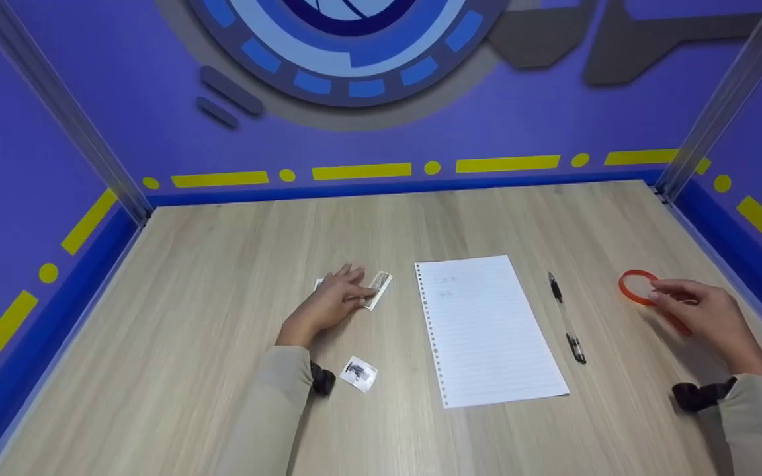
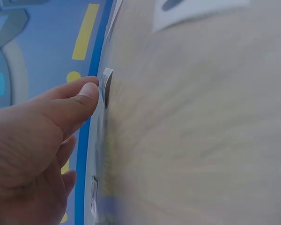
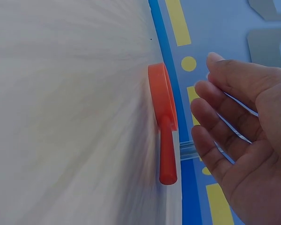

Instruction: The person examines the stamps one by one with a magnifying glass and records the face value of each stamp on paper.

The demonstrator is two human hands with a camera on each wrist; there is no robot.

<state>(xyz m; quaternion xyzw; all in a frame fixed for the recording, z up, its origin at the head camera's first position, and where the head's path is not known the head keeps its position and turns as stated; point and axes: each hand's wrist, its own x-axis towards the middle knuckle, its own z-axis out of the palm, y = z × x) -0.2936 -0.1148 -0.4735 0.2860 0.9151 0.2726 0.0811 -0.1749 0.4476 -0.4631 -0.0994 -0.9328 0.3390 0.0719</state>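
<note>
**Foreground sleeves (image 1: 258,410), a pinched picture card (image 1: 381,285) and an ungripped magnifying glass (image 3: 163,119)**

The left hand (image 1: 331,301) appeared to pinch the picture card's edge between thumb and forefinger, the card tilted up from the table (image 1: 189,330), left of the lined paper (image 1: 487,337). A second card (image 1: 358,374) lay nearer the person; a third card (image 2: 94,197) was mostly behind the hand in the head view. Right of the pen (image 1: 565,317), the right hand (image 1: 712,317) hovered over the magnifying glass, its fingers loosely bent and gripping nothing; the right wrist view showed them apart from the red handle (image 3: 168,157), which lay on the table.

The step in hand was judged to be taking hold of both items. For the card, a light hold at the very edge was best, since firm pressure might have creased it. For the magnifying glass, the handle called for thumb and fingers on opposite sides, clear of the ring (image 3: 160,89).
</note>
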